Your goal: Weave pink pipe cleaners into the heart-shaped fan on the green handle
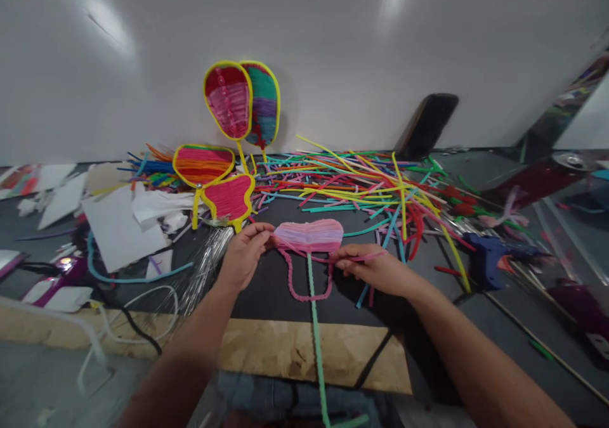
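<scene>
A pink pipe-cleaner frame [291, 283] with a pale green pipe-cleaner stem [316, 333] is between my hands. Its far half is filled with pink and lilac strands [309, 233]; the near half is an open outline. My left hand [248, 250] pinches the left edge of the piece, thumb and forefinger together. My right hand [368, 266] is closed at the right edge, gripping a loose pink pipe cleaner [373, 257] that runs across the frame and sticks out past the fingers. The stem comes down toward my lap.
Loose coloured pipe cleaners [333, 174] spread along the wall. Finished fan-shaped pieces [228, 101] lean and lie at the back left. A phone [429, 123] leans on the wall. To the right are a blue glue gun [488, 260] and a can [542, 177]; white paper [121, 225] lies left.
</scene>
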The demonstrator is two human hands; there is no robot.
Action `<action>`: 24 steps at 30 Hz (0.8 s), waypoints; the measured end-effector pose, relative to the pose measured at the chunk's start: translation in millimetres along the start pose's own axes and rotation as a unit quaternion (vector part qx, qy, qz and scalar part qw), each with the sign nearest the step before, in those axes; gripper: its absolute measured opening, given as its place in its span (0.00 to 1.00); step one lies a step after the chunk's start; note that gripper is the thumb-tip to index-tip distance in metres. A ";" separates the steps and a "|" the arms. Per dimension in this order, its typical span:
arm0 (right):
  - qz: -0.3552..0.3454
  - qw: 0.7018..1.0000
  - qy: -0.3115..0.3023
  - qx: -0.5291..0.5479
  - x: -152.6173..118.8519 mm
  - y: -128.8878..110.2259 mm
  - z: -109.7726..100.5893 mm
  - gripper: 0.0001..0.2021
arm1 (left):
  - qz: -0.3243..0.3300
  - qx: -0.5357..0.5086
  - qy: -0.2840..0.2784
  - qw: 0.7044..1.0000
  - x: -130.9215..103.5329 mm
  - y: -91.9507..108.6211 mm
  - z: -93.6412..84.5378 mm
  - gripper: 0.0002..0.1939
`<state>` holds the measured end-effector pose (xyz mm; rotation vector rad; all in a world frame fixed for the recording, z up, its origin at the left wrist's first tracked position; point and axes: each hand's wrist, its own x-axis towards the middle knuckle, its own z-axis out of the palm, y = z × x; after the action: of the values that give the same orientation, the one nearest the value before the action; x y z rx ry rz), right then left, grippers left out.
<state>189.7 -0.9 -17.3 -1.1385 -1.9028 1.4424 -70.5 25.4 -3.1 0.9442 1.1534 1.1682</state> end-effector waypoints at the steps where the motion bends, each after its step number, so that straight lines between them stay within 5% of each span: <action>1: 0.000 1.000 0.014 -0.001 1.4 1.3 1.7 0.11 | -0.008 -0.013 -0.017 1.000 0.0 -0.3 -0.5 0.09; 13: -0.049 0.987 0.150 -0.041 10.7 7.3 16.3 0.10 | -0.031 0.052 -0.091 0.994 -3.7 -2.9 -3.2 0.14; 20: -0.071 0.978 0.159 -0.116 12.5 7.8 21.6 0.09 | 0.080 0.275 -0.104 0.952 -2.8 -11.6 -6.8 0.18; 24: -0.044 0.975 0.213 -0.038 10.9 3.8 23.3 0.08 | 0.091 0.257 -0.093 0.958 -4.9 -11.8 -6.2 0.21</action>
<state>166.8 -3.8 -29.4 -1.2623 -1.6902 0.9866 -74.5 18.4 -14.8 1.5512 1.2602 0.9086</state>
